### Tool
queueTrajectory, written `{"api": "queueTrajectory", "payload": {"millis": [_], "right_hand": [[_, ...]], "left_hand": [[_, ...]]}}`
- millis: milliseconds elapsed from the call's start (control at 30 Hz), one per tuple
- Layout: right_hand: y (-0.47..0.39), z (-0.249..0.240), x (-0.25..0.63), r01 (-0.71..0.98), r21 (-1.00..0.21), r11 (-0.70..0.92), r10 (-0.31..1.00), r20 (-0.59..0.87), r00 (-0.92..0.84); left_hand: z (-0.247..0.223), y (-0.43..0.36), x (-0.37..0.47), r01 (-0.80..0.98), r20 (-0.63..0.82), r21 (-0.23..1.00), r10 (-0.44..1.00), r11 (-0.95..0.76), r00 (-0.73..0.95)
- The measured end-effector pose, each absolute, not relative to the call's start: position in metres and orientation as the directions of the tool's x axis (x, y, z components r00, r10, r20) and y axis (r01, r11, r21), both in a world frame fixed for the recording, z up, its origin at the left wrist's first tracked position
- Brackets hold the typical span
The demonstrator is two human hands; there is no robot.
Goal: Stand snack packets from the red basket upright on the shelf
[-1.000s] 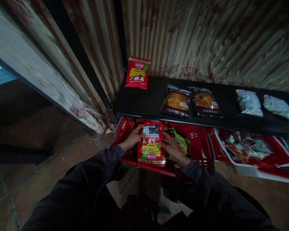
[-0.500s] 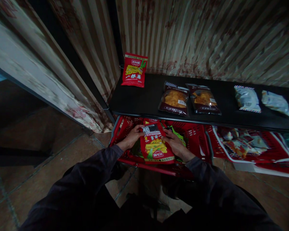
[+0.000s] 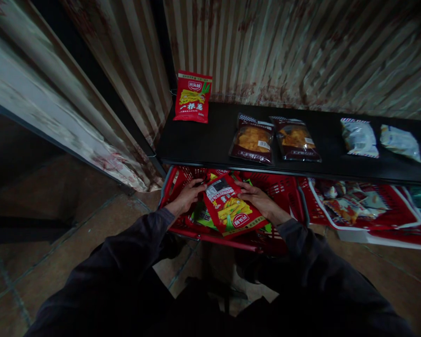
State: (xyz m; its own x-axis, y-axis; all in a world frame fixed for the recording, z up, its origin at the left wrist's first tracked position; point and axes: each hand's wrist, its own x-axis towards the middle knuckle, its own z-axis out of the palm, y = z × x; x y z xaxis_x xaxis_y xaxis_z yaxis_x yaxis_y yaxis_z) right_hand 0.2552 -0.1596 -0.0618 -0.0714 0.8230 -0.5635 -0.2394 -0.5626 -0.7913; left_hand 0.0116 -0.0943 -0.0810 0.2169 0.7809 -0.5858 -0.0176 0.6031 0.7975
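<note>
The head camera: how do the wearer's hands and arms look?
The left hand and right hand are bare, without gloves. Both arms wear long, dark sleeves reaching the wrists, with soft creases. I can't make out any markings or cables.

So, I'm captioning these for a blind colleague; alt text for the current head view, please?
Two bare hands, left and right, handle a red snack bag over a red basket. Above, a black shelf bears another red bag and more packaged snacks.
</note>
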Motion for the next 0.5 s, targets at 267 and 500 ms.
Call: {"api": "queueTrajectory", "payload": {"millis": [267, 500], "right_hand": [[-0.158, -0.046, 0.264, -0.103, -0.808, -0.581, 0.771, -0.504, -0.390], [-0.153, -0.042, 0.258, -0.090, -0.812, -0.577, 0.743, -0.476, -0.471]], "left_hand": [[-0.082, -0.089, 0.005, -0.026, -0.572, 0.759, 0.686, 0.650, 0.450], [-0.077, -0.092, 0.011, -0.078, -0.534, 0.728, 0.636, 0.681, 0.557]]}}
